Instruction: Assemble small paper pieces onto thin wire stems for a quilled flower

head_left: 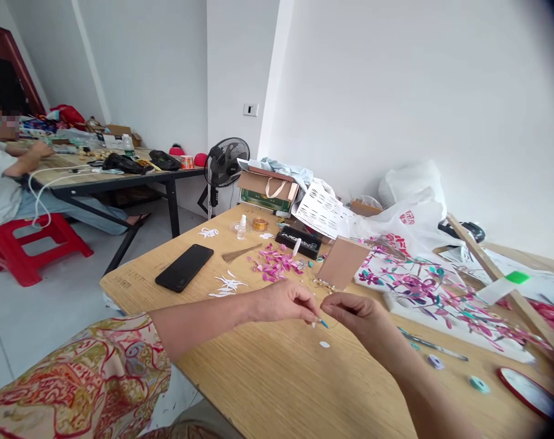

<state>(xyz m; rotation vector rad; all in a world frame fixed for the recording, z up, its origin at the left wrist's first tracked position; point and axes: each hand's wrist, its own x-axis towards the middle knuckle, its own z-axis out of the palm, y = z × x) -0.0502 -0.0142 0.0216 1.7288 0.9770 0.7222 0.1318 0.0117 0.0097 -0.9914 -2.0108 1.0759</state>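
Pinching the small blue piece [324, 324] in the fingertips of the left hand [284, 300], just above the table [268, 378] and near the white oval piece [324, 345]. Closing thumb and forefinger of the right hand [359, 311] together close beside it, too finely to tell on what. Working best, judging from this pose, by gripping lightly near the edge, bracing both wrists and making only small, slow movements.

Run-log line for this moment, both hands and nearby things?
left hand: pinching small blue-tipped piece | right hand: fingers pinched beside it | nearby: pink petals, black phone
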